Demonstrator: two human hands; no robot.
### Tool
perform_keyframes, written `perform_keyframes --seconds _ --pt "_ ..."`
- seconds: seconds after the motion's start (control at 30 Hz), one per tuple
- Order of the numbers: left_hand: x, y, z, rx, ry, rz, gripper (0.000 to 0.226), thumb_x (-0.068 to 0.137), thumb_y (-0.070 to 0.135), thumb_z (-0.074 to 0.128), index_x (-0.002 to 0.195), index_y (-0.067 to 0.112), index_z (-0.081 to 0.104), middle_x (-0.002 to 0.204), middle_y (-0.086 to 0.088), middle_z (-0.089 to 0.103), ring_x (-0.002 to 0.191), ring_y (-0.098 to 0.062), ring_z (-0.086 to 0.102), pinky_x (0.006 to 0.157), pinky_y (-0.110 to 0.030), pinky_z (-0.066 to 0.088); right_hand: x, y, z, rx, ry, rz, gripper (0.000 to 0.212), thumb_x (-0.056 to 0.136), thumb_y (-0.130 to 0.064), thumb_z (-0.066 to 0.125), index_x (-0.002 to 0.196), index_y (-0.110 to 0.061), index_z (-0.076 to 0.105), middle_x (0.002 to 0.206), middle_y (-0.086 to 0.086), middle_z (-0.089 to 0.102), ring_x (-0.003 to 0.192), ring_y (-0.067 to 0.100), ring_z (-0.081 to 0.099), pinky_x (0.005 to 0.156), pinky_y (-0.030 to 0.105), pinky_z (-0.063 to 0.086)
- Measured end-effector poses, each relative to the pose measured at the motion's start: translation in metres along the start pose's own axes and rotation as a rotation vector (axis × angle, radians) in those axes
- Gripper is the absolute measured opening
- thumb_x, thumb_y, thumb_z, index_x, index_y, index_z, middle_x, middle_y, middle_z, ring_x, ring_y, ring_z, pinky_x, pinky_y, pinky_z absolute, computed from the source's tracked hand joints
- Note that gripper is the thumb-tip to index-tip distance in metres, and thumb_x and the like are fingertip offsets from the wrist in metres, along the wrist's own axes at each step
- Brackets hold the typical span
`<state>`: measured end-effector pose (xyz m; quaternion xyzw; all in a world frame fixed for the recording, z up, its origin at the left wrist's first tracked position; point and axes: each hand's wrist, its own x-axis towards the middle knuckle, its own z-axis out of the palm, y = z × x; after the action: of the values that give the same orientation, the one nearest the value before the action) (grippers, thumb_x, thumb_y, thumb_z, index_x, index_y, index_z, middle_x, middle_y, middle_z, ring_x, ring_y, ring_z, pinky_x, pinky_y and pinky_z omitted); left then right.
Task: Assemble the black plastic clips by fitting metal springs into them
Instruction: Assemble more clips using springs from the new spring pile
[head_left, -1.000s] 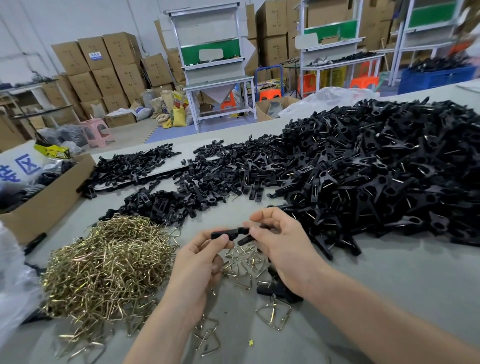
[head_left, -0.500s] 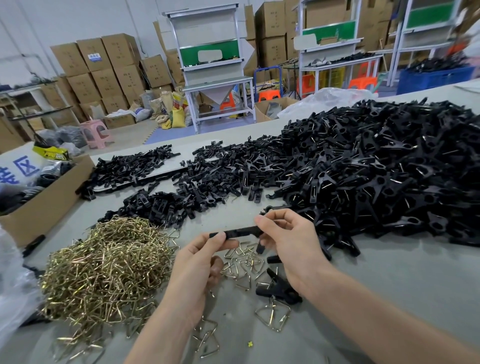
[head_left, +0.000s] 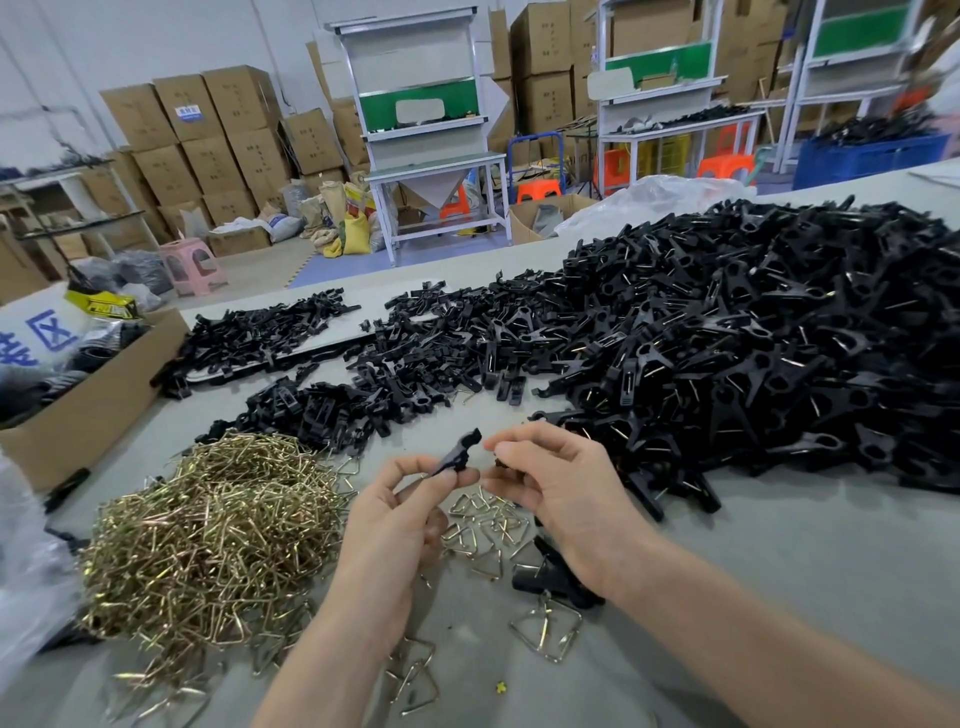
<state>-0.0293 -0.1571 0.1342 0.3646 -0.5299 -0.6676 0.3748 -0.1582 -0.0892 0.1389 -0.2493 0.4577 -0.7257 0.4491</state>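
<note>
My left hand pinches a black plastic clip half between thumb and fingertips, its far end tilted up. My right hand hovers just to the right of it with fingers curled; a small dark clip part shows between its thumb and fingers, mostly hidden. A heap of brass-coloured metal springs lies on the table at the left. Several loose springs lie under my hands. A black clip lies under my right wrist.
A large pile of black clips with springs fills the right of the table. Loose clip halves lie behind the springs. A cardboard box stands at the left edge, a plastic bag nearer. Workbenches and cartons stand beyond.
Both hands held the black piece level between them. Now the right hand has come off it, and the left hand alone holds it, tilted upward.
</note>
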Motion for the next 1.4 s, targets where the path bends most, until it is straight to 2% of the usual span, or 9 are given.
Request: perform_keyframes --seconds 0.13,0.23,0.37,0.5,0.67,0.87,0.93,1.13,1.4 --pt "-0.002 0.001 0.001 -0.006 0.018 0.025 0.017 0.088 0.002 0.060 0.085 0.018 0.054 0.077 0.000 0.073 0.041 -0.004 0.035 0.035 -0.013 0.026 -0.003 -0.002 0.002 0.012 -0.054 0.036 0.008 0.075 -0.005 0.076 0.081 -0.004 0.071 0.075 0.006 0.070 0.072 0.013 0.068 0.076 0.022 0.057" --pt "-0.001 0.002 0.001 -0.027 0.059 0.047 0.023 0.087 -0.001 0.059 0.078 0.019 0.052 0.077 0.000 0.071 0.041 -0.004 0.035 0.035 -0.014 0.025 -0.006 0.001 0.003 -0.308 0.005 0.020 0.029 0.067 -0.011 0.084 0.093 -0.016 0.072 0.079 -0.004 0.070 0.070 0.000 0.066 0.069 0.012 0.051" --pt "0.000 0.001 0.001 -0.023 0.068 0.061 0.028 0.086 -0.001 0.060 0.072 0.022 0.054 0.084 -0.006 0.062 0.041 -0.005 0.034 0.036 -0.014 0.024 -0.007 0.003 0.002 -0.452 0.064 0.006 0.018 0.077 -0.010 0.077 0.089 -0.022 0.074 0.079 -0.001 0.073 0.080 0.006 0.067 0.074 0.014 0.047" --pt "-0.001 -0.001 0.000 0.014 0.055 0.057 0.031 0.085 0.001 0.063 0.067 0.025 0.057 0.080 -0.004 0.051 0.043 -0.005 0.035 0.037 -0.015 0.024 -0.007 -0.002 0.000 -0.448 0.021 -0.066 0.012 0.080 -0.012 0.074 0.084 -0.023 0.076 0.074 0.000 0.074 0.080 0.009 0.068 0.074 0.016 0.049" --pt "-0.001 -0.001 -0.002 0.114 0.067 0.097 0.021 0.085 0.003 0.064 0.076 0.020 0.054 0.061 0.015 0.052 0.044 -0.003 0.036 0.038 -0.014 0.028 -0.008 -0.002 0.003 -0.407 -0.055 -0.055 0.019 0.069 -0.004 0.080 0.083 -0.016 0.076 0.081 0.006 0.074 0.084 0.022 0.071 0.080 0.022 0.055" --pt "-0.004 0.000 0.001 0.218 -0.025 0.126 0.019 0.090 0.004 0.059 0.078 0.017 0.052 0.046 0.013 0.045 0.037 -0.002 0.030 0.036 -0.015 0.024 -0.007 0.000 0.004 -0.221 -0.083 -0.052 0.007 0.080 0.004 0.070 0.084 -0.002 0.071 0.074 0.011 0.072 0.067 0.023 0.072 0.061 0.020 0.055" --pt "-0.005 0.000 0.002 0.197 -0.037 0.119 0.016 0.091 0.005 0.058 0.082 0.015 0.051 0.045 0.012 0.042 0.037 -0.003 0.028 0.036 -0.015 0.023 -0.005 -0.001 0.003 -0.178 -0.080 -0.016 0.002 0.084 -0.003 0.068 0.083 -0.002 0.070 0.073 0.010 0.071 0.062 0.020 0.070 0.054 0.021 0.054" --pt "-0.005 0.002 0.002 0.225 -0.072 0.196 0.013 0.090 0.003 0.059 0.085 0.012 0.052 0.047 0.010 0.050 0.038 -0.005 0.025 0.036 -0.014 0.019 0.002 0.000 0.000 -0.108 -0.076 0.049 0.017 0.085 -0.008 0.068 0.069 -0.007 0.069 0.060 0.006 0.062 0.051 0.015 0.060 0.050 0.022 0.051" --pt "-0.004 0.000 0.002 0.251 -0.059 0.249 0.014 0.089 0.003 0.061 0.083 0.011 0.052 0.047 0.013 0.046 0.039 -0.002 0.030 0.038 -0.012 0.024 0.001 0.001 -0.003 -0.123 -0.098 0.091 0.015 0.087 -0.011 0.066 0.081 0.002 0.067 0.061 0.007 0.061 0.052 0.015 0.060 0.053 0.023 0.053"
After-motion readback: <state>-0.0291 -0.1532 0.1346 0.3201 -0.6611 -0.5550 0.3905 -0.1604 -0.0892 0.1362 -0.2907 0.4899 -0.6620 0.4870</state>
